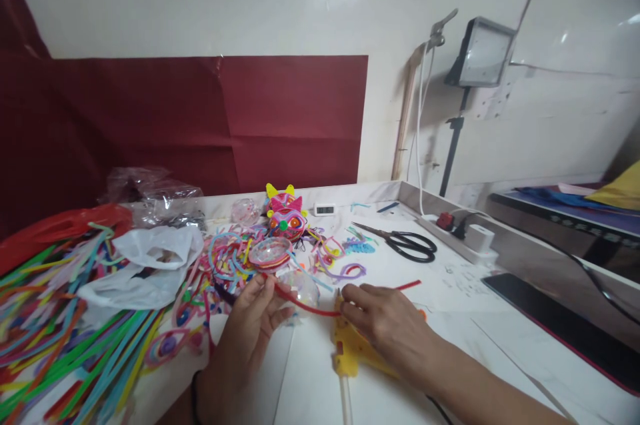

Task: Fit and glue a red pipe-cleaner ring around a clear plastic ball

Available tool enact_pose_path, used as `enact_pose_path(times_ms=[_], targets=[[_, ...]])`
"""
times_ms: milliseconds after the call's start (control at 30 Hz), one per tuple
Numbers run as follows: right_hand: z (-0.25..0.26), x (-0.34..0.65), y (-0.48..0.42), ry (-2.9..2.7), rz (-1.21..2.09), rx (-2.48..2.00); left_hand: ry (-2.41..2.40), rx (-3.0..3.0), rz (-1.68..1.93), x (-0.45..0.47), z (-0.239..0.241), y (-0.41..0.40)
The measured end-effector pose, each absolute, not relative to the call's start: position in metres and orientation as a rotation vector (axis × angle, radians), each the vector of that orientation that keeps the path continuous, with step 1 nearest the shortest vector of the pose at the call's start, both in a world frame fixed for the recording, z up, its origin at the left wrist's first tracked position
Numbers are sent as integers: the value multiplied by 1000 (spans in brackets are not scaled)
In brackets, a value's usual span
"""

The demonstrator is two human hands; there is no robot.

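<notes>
Red Stem Spans Two Hands Above a Crowded Craft Desk

A person bends a fuzzy red stem between both hands above a white desk. The fingers of the left hand are clamped on one end, thumb against fingertips, while the fingers of the right hand pinch the stem farther along; its other end juts out beyond the knuckles. The span between the hands sags in a shallow curve in front of a clear plastic shell.

Below the right hand lies a yellow glue gun, partly covered from view, with a pale glue stick protruding from its rear; whether the hand touches the tool cannot be told. Behind the shell sit a clear bowl with a coloured rim and a bright, eared ornament with a green nose. Black-handled scissors lie to the right, between a small digital display and a white power strip. A dark, flat slab rests near the right edge. At left, a white plastic bag sits on a heap of multicoloured stems, beside a red bag.
</notes>
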State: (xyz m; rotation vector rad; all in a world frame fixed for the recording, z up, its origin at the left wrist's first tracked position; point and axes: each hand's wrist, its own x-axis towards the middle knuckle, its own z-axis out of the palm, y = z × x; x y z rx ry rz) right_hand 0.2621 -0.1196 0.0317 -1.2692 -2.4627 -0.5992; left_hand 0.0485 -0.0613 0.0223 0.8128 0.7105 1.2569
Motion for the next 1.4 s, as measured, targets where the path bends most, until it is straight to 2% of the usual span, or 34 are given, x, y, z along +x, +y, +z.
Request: enact_pose_path(times_ms=[233,667,833,1167,1400], targets=[[25,262,-123,-2350,-390,-1114,616,760,1260,45,19,-54],[33,256,-127,-2508,-138,-796,595,803,1244,43,15,-54],[31,258,-126,-2524,-79,-860,597,827,1175,44,20,-58],[24,261,-121,-2155,162,-876,522,720,1220,44,18,-56],[37,252,-115,-1721,500,-863,513,599,1314,47,21,-57]])
